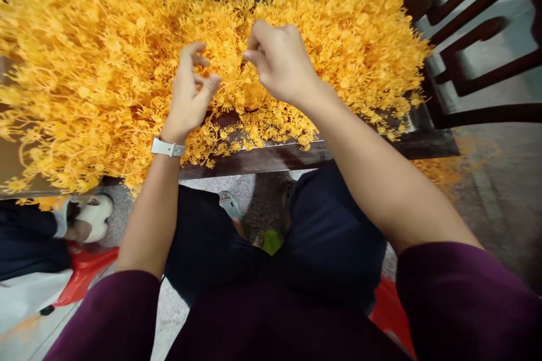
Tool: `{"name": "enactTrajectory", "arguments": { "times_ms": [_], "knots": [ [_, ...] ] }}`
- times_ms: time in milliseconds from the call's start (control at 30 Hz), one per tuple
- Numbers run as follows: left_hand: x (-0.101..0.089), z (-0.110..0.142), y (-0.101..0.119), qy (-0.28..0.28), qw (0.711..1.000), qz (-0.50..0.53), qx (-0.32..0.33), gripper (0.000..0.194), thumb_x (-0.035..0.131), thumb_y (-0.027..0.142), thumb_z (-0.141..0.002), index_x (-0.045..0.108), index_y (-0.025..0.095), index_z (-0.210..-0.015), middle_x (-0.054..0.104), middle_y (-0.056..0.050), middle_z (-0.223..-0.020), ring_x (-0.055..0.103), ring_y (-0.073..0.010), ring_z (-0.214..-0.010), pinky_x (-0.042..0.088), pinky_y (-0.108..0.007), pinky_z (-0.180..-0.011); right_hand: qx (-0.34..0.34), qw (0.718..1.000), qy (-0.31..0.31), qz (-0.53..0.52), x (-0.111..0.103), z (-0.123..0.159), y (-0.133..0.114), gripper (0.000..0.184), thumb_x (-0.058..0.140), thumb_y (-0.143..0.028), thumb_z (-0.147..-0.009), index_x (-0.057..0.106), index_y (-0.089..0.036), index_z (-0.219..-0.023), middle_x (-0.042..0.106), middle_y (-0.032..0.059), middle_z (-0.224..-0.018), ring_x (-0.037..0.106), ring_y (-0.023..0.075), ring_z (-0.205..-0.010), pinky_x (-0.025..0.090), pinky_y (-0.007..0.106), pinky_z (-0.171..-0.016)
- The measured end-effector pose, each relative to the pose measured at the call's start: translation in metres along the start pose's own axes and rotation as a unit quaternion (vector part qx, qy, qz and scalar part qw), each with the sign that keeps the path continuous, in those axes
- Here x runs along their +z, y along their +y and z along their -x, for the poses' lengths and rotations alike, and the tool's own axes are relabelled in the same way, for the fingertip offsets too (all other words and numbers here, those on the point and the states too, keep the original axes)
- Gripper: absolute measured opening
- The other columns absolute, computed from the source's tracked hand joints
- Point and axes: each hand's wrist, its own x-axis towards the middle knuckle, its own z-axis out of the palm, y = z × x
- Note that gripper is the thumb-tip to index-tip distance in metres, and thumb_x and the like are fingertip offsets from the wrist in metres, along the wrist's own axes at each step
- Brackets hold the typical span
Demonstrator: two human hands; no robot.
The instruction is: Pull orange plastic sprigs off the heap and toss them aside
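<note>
The left hand and right hand curled narrowly into spiky orange sprigs. Whether either held any, nobody could tell.

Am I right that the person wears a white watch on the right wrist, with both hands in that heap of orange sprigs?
Not quite: the head view shows the white watch on the left wrist, not the right. The rest stands: the left hand and the right hand are both in the heap of orange sprigs.
</note>
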Motion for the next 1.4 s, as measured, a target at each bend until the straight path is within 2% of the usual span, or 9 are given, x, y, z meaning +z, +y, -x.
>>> {"name": "enactTrajectory", "arguments": {
  "times_ms": [167, 300, 600, 767, 967, 1067, 1200, 1333, 1400],
  "knots": [
    [0.001, 0.005, -0.005, -0.096, 0.983, -0.158, 0.003, 0.073, 0.068, 0.074, -0.085, 0.059, 0.019, -0.132, 0.072, -0.013, -0.115, 0.06, -0.0339, -0.121, 0.044, -0.048, -0.101, 0.026, 0.993, 0.062, -0.097, -0.006, 0.002, -0.021, 0.031, 0.073, -0.046, -0.083, 0.046, -0.038, -0.07, 0.059, 0.0077, -0.076, 0.059, 0.0335, -0.092, 0.043, 0.042, -0.059],
    [-0.002, 0.005, -0.012, -0.096, 0.981, -0.167, -0.029, 0.029, 0.068, 0.047, -0.092, 0.069, 0.02, -0.102, 0.07, -0.007, -0.081, 0.067, -0.0304, -0.099, 0.045, -0.045, -0.096, 0.026, 0.986, 0.122, -0.111, -0.009, 0.004, -0.026, 0.031, 0.066, -0.047, -0.091, 0.044, -0.036, -0.072, 0.058, 0.0081, -0.084, 0.058, 0.032, -0.094, 0.046, 0.043, -0.065],
    [-0.014, 0.015, -0.001, -0.086, 0.992, -0.085, -0.039, 0.038, 0.066, 0.053, -0.094, 0.063, 0.02, -0.075, 0.059, -0.001, -0.06, 0.058, -0.018, -0.063, 0.048, -0.035, -0.077, 0.03, 0.967, 0.252, 0.008, -0.022, -0.009, 0.016, 0.034, 0.061, -0.039, -0.097, 0.036, -0.034, -0.074, 0.057, 0.0073, -0.083, 0.054, 0.0299, -0.084, 0.05, 0.047, -0.088],
    [-0.013, 0.016, -0.001, 0.031, 0.998, -0.011, -0.051, 0.042, 0.063, 0.048, -0.097, 0.055, 0.021, -0.066, 0.054, 0.0, -0.057, 0.051, -0.0149, -0.057, 0.039, -0.031, -0.059, 0.053, 0.978, 0.188, -0.075, 0.001, -0.01, 0.027, 0.045, 0.062, -0.068, -0.094, 0.047, -0.029, -0.078, 0.051, 0.0006, -0.067, 0.056, 0.023, -0.072, 0.051, 0.039, -0.072],
    [0.003, 0.012, 0.012, 0.183, 0.982, 0.009, -0.039, 0.049, 0.063, 0.045, -0.098, 0.043, 0.022, -0.06, 0.04, 0.003, -0.053, 0.04, -0.014, -0.054, 0.032, -0.032, -0.055, -0.004, 0.988, 0.134, -0.076, 0.026, 0.021, -0.025, 0.051, 0.038, -0.066, -0.106, 0.051, -0.023, -0.082, 0.05, -0.0023, -0.067, 0.048, 0.0139, -0.061, 0.042, 0.032, -0.064],
    [0.007, 0.012, 0.017, 0.15, 0.985, -0.09, 0.0, 0.037, 0.058, 0.035, -0.1, 0.054, 0.022, -0.066, 0.048, 0.001, -0.056, 0.047, -0.0171, -0.059, 0.04, -0.036, -0.067, -0.04, 0.999, 0.03, 0.004, 0.031, 0.044, -0.048, 0.042, 0.047, -0.054, -0.106, 0.056, -0.022, -0.08, 0.055, 0.0, -0.068, 0.05, 0.0158, -0.062, 0.043, 0.035, -0.066],
    [0.02, 0.014, 0.021, -0.039, 0.956, -0.287, 0.038, 0.024, 0.058, 0.017, -0.096, 0.065, 0.019, -0.074, 0.068, -0.007, -0.072, 0.063, -0.0247, -0.082, 0.04, -0.049, -0.097, -0.193, 0.977, 0.014, 0.084, 0.035, 0.071, -0.073, 0.03, 0.052, -0.041, -0.101, 0.064, -0.018, -0.115, 0.071, 0.014, -0.112, 0.063, 0.0292, -0.107, 0.048, 0.049, -0.095],
    [0.049, 0.017, 0.023, -0.137, 0.94, -0.312, 0.021, 0.026, 0.063, 0.014, -0.093, 0.067, 0.017, -0.067, 0.073, -0.009, -0.071, 0.069, -0.0271, -0.088, 0.037, -0.049, -0.101, -0.324, 0.913, -0.207, 0.136, 0.04, 0.102, -0.103, 0.049, 0.057, -0.045, -0.099, 0.058, -0.016, -0.139, 0.062, 0.0185, -0.147, 0.055, 0.0366, -0.131, 0.041, 0.059, -0.106],
    [0.059, 0.019, 0.025, -0.138, 0.95, -0.278, 0.026, 0.027, 0.063, 0.016, -0.094, 0.07, 0.017, -0.068, 0.075, -0.01, -0.073, 0.071, -0.0276, -0.087, 0.037, -0.049, -0.1, -0.31, 0.918, -0.21, 0.133, 0.038, 0.115, -0.111, 0.049, 0.059, -0.044, -0.098, 0.057, -0.018, -0.139, 0.064, 0.0185, -0.144, 0.059, 0.0368, -0.127, 0.044, 0.059, -0.102]
  ]
}}
